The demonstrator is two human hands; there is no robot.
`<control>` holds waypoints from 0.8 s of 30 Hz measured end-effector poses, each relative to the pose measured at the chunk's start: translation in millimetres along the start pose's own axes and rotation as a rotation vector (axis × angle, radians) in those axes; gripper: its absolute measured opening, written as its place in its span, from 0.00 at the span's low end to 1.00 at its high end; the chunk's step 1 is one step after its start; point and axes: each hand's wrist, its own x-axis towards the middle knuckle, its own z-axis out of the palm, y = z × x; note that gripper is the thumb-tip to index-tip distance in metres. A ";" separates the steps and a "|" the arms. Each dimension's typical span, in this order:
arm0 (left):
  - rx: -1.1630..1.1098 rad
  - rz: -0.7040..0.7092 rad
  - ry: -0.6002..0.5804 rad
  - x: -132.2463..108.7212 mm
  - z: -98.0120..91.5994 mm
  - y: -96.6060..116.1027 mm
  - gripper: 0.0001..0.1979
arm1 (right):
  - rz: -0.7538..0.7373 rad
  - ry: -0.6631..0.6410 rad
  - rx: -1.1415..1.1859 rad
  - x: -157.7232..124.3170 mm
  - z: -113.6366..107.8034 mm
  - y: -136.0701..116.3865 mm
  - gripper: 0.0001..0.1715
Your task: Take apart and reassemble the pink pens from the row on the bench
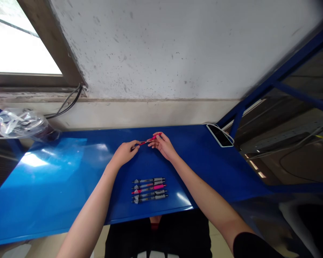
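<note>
A red pen (148, 141) is pinched at both ends, tip end by the left hand (123, 153), other end by the right hand (163, 145), just over the table (70, 172). If either pinch is slackened, it could be dropped and rolled into the row of pens (149, 190) laid nearside of the grip.

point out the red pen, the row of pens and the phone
red pen (146, 142), head view, mid-barrel
row of pens (149, 189), head view, the pink middle pen
phone (220, 135), head view, its dark screen

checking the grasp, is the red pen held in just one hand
No, both the left hand and the right hand pinch the red pen, one at each end, above the blue table.
</note>
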 end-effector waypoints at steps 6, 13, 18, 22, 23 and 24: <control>-0.007 0.039 0.064 1.9 0.6 -1.1 0.13 | -0.071 0.038 0.046 2.0 -3.6 0.7 0.24; -0.010 0.024 0.057 1.7 0.4 -0.6 0.13 | -0.086 0.050 -0.012 2.7 -3.1 3.3 0.25; -0.010 0.059 0.055 1.6 2.1 -1.7 0.14 | -0.082 0.047 -0.010 2.6 -1.3 4.0 0.25; 0.007 0.067 0.085 3.0 4.2 -3.2 0.14 | -0.079 0.047 -0.019 2.5 -0.3 3.9 0.25; 0.011 0.069 0.081 3.2 4.4 -3.5 0.15 | -0.076 0.047 -0.024 2.3 0.0 3.8 0.24; 0.012 0.065 0.074 3.3 4.4 -3.8 0.15 | -0.075 0.045 -0.025 2.1 0.2 3.7 0.24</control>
